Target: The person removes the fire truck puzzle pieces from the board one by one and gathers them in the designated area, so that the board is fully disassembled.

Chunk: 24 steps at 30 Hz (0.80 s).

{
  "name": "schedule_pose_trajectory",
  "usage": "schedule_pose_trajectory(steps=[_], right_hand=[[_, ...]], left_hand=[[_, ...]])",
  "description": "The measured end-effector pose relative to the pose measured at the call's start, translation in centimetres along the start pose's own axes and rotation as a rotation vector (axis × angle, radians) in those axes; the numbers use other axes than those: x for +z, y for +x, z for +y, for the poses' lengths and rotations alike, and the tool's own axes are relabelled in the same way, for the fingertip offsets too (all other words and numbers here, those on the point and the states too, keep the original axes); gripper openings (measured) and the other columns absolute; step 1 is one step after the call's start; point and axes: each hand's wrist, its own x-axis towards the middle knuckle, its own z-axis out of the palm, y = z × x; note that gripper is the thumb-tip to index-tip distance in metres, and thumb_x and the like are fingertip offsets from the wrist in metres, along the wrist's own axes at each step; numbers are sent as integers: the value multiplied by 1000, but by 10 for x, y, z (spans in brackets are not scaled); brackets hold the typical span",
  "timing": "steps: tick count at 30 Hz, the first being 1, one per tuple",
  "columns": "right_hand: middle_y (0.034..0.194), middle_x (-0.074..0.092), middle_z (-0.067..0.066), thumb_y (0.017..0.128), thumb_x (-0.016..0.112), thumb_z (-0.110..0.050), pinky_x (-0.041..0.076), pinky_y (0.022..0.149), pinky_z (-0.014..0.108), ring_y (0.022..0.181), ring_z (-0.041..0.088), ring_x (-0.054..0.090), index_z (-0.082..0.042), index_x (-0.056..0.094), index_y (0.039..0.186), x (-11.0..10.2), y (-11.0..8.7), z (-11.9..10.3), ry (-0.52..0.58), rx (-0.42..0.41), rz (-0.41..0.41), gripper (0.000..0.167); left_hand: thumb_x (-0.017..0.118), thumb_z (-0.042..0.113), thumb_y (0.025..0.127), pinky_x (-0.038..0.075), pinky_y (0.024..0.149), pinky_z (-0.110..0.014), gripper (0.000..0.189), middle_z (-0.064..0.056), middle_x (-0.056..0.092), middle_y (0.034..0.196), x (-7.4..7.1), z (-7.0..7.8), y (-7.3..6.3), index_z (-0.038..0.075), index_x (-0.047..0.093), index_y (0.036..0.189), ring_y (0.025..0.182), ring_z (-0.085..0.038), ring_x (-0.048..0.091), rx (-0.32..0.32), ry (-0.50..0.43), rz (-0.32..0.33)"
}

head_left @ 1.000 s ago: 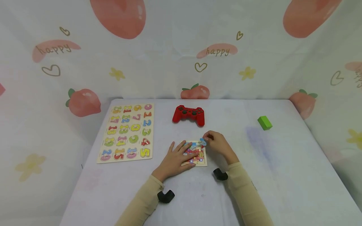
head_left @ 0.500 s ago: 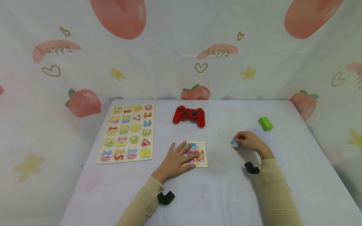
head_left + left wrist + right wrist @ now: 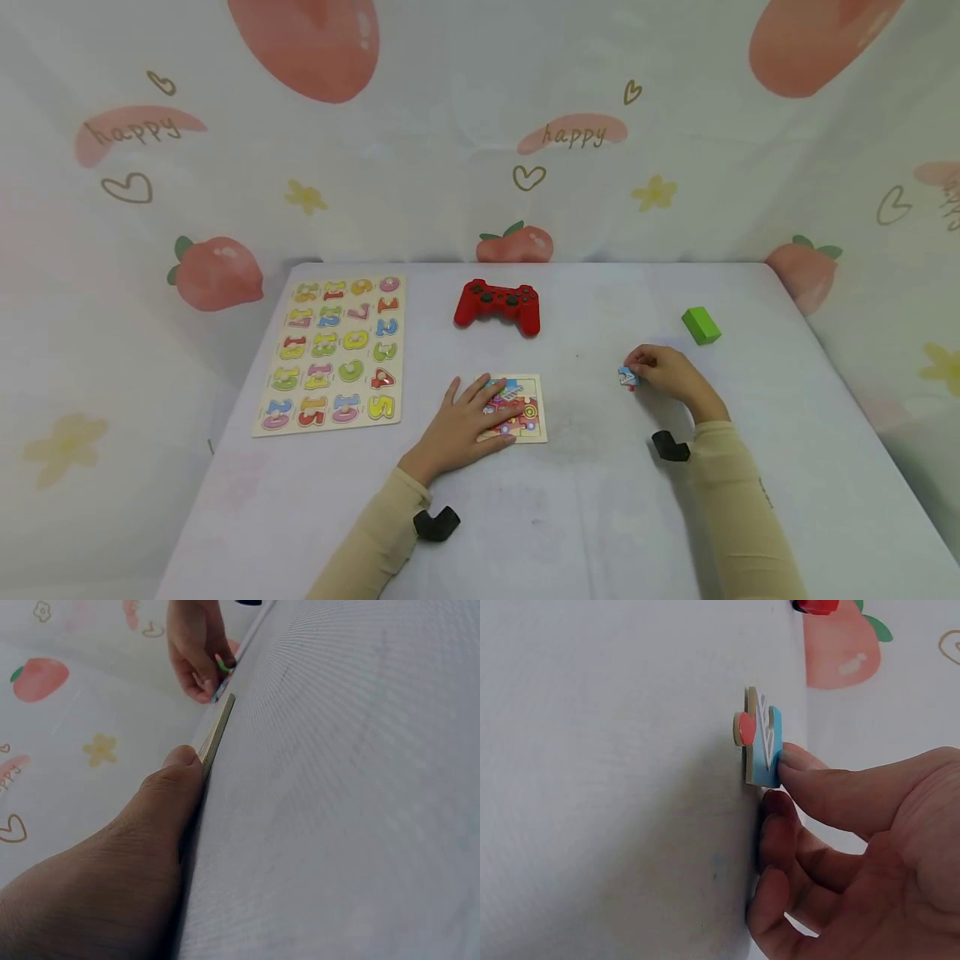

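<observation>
At the far left of the table (image 3: 570,517) lies a number board (image 3: 345,354), its long axis running near to far. To its right, the left hand (image 3: 459,429) rests with fingers spread on a small puzzle board (image 3: 541,417), grasping nothing and seemingly steadying it; a pale patch at the far right corner of that frame looks like a missing piece. Beyond it, on the far side, sits a red game controller (image 3: 498,302).

Further right, the right hand (image 3: 667,375) pinches a blue puzzle piece (image 3: 765,769) between thumb and finger, well apart from the frame. The step in hand looks like handling this one loose piece while the board is kept steady. If the piece is to be laid down here, the next move calls for keeping it level and loosening the pinch. Its printed face is turned upward, close to level, and its red knob (image 3: 745,729) points toward the near side. It is roughly square, so no clear long axis shows; whether it touches the table I cannot tell. To the right and farther off stands a green block (image 3: 701,325).
</observation>
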Motion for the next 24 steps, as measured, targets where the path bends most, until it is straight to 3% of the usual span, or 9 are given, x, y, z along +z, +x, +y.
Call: schedule_pose_trajectory(steps=[7, 11, 18, 24], right_hand=[[94, 64, 12, 96, 54, -12, 43, 74, 35, 85, 24, 53, -1, 63, 103, 0, -1, -4, -7, 27, -4, 15], [93, 63, 17, 95, 55, -11, 45, 73, 39, 85, 27, 56, 2, 62, 102, 2, -2, -12, -59, 1, 39, 16], [88, 62, 13, 91, 59, -4, 48, 71, 41, 80, 26, 59, 2, 63, 99, 29, -5, -61, -105, -174, 90, 10], [93, 60, 6, 88, 66, -10, 49, 70, 34, 82, 19, 57, -5, 62, 103, 63, -10, -100, -83, -230, -3, 16]], left_hand=[[35, 67, 92, 8, 115, -57, 55, 6, 23, 158, -1, 0, -1, 49, 34, 144, 148, -20, 11, 1, -12, 4], [36, 66, 92, 6, 115, -57, 55, 6, 22, 159, -2, 0, -1, 48, 34, 144, 148, -20, 10, -4, -28, -9], [38, 66, 92, 6, 115, -56, 58, 6, 24, 158, -1, -1, -1, 46, 30, 147, 148, -20, 10, -2, -17, 9], [42, 65, 91, 8, 115, -57, 65, 6, 26, 158, -1, 0, -1, 38, 31, 149, 147, -20, 13, 5, -27, 40]])
